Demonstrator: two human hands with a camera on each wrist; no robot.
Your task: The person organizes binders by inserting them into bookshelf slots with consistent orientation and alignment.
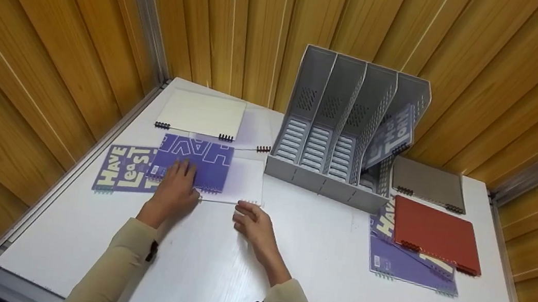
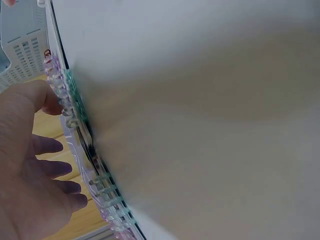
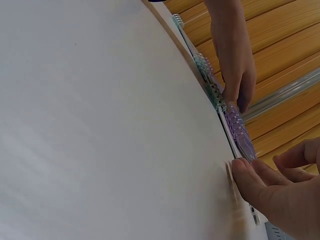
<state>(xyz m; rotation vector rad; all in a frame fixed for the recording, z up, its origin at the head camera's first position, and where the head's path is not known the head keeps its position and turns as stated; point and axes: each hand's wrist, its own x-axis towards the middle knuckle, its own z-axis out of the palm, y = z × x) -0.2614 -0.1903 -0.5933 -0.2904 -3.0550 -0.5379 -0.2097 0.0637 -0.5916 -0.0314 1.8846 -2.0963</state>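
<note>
In the head view, my left hand point(image 1: 173, 188) lies over a purple spiral notebook point(image 1: 214, 170), its fingers stretched across the cover. The left wrist view has that thumb right at the clear spiral binding point(image 2: 112, 205). Under this notebook, a white and purple notebook point(image 1: 251, 177) sticks out to the right. My right hand point(image 1: 255, 227) is at its lower right corner, fingers slightly bent, with fingertips right at the edge in the right wrist view. Another purple notebook point(image 1: 126, 168), with large pale letters, lies partly covered at the left.
A grey file rack point(image 1: 326, 190) with several slots stands behind; a purple notebook point(image 1: 393, 136) leans in its rightmost slot. A cream notebook point(image 1: 204, 111) overlaps a pale one point(image 1: 259, 129) at the back left. At right lie a brown notebook point(image 1: 428, 185), a red notebook point(image 1: 437, 233) and purple notebooks point(image 1: 402, 262).
</note>
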